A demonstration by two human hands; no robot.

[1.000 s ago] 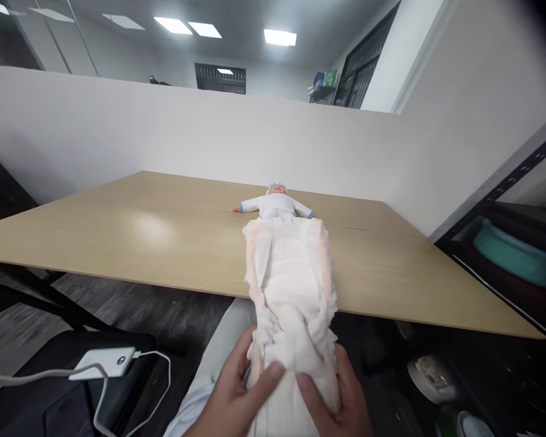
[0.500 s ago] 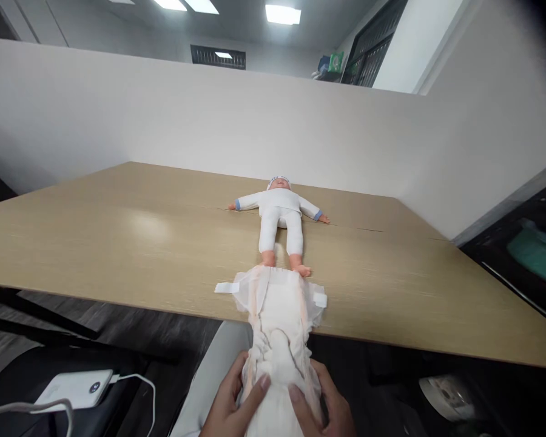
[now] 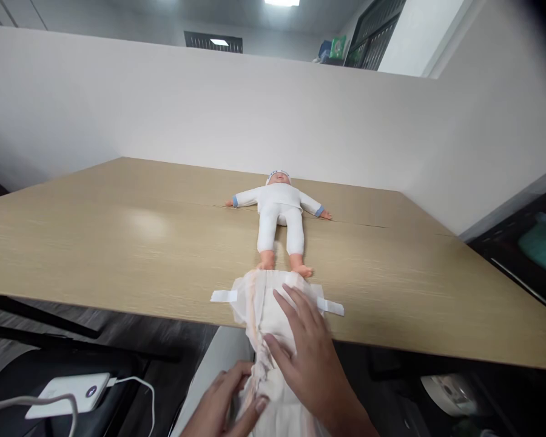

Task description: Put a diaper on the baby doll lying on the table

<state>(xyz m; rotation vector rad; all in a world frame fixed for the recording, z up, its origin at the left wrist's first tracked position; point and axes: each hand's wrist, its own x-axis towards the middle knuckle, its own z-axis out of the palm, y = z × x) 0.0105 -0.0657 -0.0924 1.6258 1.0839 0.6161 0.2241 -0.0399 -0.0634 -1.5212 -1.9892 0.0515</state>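
An unfolded white diaper lies with its far end on the table edge and its near end hanging toward me. Both its white side tabs stick out sideways. My left hand grips the diaper's left edge low down, thumb on top. Across the upper right part rests my right hand, fingers spread on the inner lining. Just beyond the far end, a baby doll in a white suit with blue cuffs lies on its back, arms out and feet toward me.
The wooden table runs back to a white partition wall. Lower left, a white power bank with a cable sits on a black chair. A dark bag-like case with something green stands at the right.
My right hand has let go of the diaper's near right edge and moved forward onto its lining. The right tab now points outward. My left hand keeps its hold.
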